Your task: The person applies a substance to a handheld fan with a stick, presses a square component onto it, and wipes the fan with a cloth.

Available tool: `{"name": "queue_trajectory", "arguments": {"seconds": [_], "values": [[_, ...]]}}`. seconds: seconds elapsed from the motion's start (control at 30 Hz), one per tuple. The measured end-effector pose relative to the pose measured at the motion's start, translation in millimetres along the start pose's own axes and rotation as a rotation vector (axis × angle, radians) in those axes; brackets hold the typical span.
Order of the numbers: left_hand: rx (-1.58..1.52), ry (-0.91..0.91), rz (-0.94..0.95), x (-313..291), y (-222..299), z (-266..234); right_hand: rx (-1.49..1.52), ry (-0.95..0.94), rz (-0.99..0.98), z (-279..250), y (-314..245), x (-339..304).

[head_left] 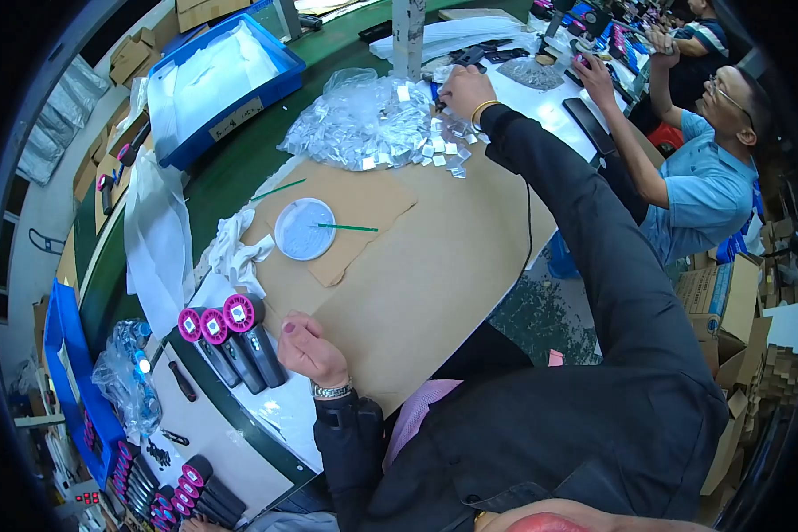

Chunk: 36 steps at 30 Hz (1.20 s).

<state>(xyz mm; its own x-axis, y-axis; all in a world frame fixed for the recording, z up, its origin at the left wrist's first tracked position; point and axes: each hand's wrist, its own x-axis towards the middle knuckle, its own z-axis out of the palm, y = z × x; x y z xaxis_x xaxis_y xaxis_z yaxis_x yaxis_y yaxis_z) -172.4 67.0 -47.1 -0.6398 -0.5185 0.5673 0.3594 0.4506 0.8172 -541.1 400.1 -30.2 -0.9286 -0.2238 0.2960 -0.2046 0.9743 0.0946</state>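
Note:
My left hand (315, 355) is curled closed near the table's front left, beside three dark dryer-shaped devices (259, 350) with pink ringed ends and small pale squares at their centres. Whatever its fingers may hold is hidden. My right arm stretches far forward, and my right hand (467, 93) has its fingers bent together next to a small blue thing (435, 91). I cannot make out what is in them. Just left of it lies a heap of clear plastic pieces (355, 115), with loose silvery squares (439, 146) at its edge.
A round white dish (303, 229) stands on brown cardboard (363, 199), a green stick (350, 228) across its rim. Crumpled white cloth (238, 253) lies to its left. A blue bin (230, 89) stands far left, a metal post (408, 40) ahead. A co-worker (700, 168) sits right.

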Motion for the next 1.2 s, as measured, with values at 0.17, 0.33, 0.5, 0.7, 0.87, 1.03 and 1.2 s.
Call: {"name": "queue_trajectory", "arguments": {"seconds": [0.17,0.33,0.5,0.7,0.87,1.03,1.2], "values": [[-0.037,-0.002,-0.029,0,3,-1,-0.03,0.004,0.044,5,-1,3],[-0.09,-0.009,-0.057,-3,-1,-2,-0.075,0.068,0.088,13,-4,9],[-0.082,-0.013,-0.081,-3,-3,-4,0.008,-0.034,0.235,9,-14,17],[-0.087,-0.033,-0.062,-2,-3,-1,-0.041,-0.022,0.322,28,-7,32],[0.373,0.084,0.306,-13,-39,0,-0.034,-0.035,0.505,53,17,50],[-0.096,0.028,-0.096,-12,-1,-3,0.194,-0.142,0.466,20,-28,34],[-0.12,0.015,-0.145,-9,-1,4,0.131,0.123,0.478,23,-8,23]]}}
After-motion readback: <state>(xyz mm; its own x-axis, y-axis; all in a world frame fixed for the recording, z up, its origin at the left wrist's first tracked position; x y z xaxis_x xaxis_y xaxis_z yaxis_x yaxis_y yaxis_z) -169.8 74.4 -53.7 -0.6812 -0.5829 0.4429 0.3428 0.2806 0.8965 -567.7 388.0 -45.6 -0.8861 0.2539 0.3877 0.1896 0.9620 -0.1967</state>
